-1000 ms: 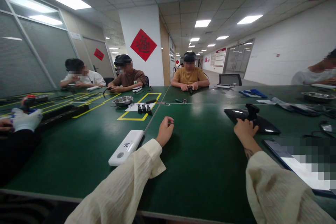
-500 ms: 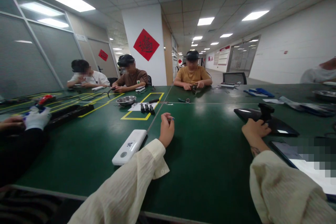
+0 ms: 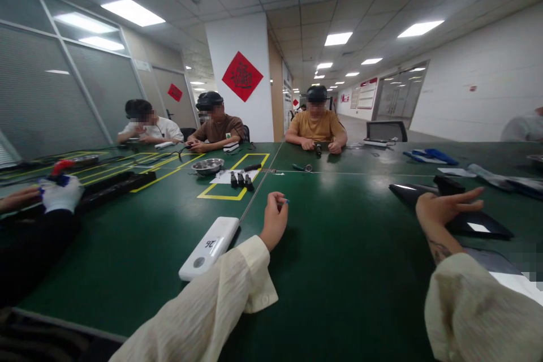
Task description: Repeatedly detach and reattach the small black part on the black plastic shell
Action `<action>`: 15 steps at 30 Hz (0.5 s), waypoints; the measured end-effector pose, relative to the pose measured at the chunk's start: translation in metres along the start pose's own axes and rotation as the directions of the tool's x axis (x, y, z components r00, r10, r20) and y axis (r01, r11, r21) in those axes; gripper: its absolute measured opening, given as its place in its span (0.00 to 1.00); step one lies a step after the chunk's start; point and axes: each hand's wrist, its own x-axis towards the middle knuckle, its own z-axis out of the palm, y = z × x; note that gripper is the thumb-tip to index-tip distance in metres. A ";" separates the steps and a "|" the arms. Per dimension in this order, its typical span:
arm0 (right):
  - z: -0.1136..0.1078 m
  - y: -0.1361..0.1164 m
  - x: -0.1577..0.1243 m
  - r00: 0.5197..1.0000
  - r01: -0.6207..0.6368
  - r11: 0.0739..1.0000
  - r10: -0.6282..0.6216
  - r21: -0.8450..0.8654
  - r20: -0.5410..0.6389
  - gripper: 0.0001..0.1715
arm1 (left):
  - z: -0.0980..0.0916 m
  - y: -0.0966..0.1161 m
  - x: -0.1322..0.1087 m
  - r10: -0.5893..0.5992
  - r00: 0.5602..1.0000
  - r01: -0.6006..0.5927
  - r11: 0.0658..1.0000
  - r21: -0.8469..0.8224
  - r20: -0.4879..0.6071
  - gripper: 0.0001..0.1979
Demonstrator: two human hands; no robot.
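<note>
My left hand (image 3: 275, 220) rests above the green table with its fingers curled together. A small blue spot shows at a fingertip; I cannot make out whether anything is held. Left of my forearm lies a white box-shaped device (image 3: 209, 248) marked 26. My right hand (image 3: 445, 207) is open, fingers stretched out to the right. It is over a glossy black panel (image 3: 492, 225), hiding part of it; whether it touches the panel I cannot tell. A black block (image 3: 448, 185) stands behind the fingers. Near my right sleeve lies a flat screen-like device (image 3: 494, 260), partly blurred out.
Ahead on the table (image 3: 339, 220) stand a metal bowl (image 3: 207, 166), several small black parts (image 3: 241, 181) and green-handled pliers (image 3: 302, 168). At left, a co-worker's gloved hand (image 3: 63, 195) holds a red-and-blue object. Blue items (image 3: 430, 156) lie back right. Other people sit opposite.
My right hand has moved right and its fingers have stretched out from their bent pose on the black object. My left hand stays curled. The view has shifted slightly.
</note>
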 end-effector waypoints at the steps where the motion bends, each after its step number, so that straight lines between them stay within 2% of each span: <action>1: 0.003 0.002 0.006 0.996 -0.094 0.995 0.094 0.019 -0.001 0.53 | 0.000 0.000 0.000 0.000 1.000 0.000 1.000 0.006 0.005 0.08; 3: 0.008 0.007 0.018 0.957 -0.289 0.957 0.289 0.034 -0.010 0.54 | 0.000 -0.001 0.000 -0.003 1.000 0.003 1.000 0.018 0.011 0.07; 5: 0.011 0.011 0.027 0.943 -0.332 0.943 0.332 0.010 -0.014 0.52 | 0.000 -0.002 0.000 -0.015 1.000 0.015 1.000 0.022 0.018 0.07; 10: 0.013 0.018 0.039 0.966 -0.258 0.963 0.258 0.082 0.009 0.39 | 0.000 -0.003 -0.001 -0.040 0.999 0.040 0.999 0.012 0.021 0.06; 15: 0.026 0.025 0.048 0.981 -0.195 0.973 0.195 0.120 0.015 0.40 | 0.001 -0.001 -0.002 -0.046 0.999 0.046 0.999 0.004 0.028 0.05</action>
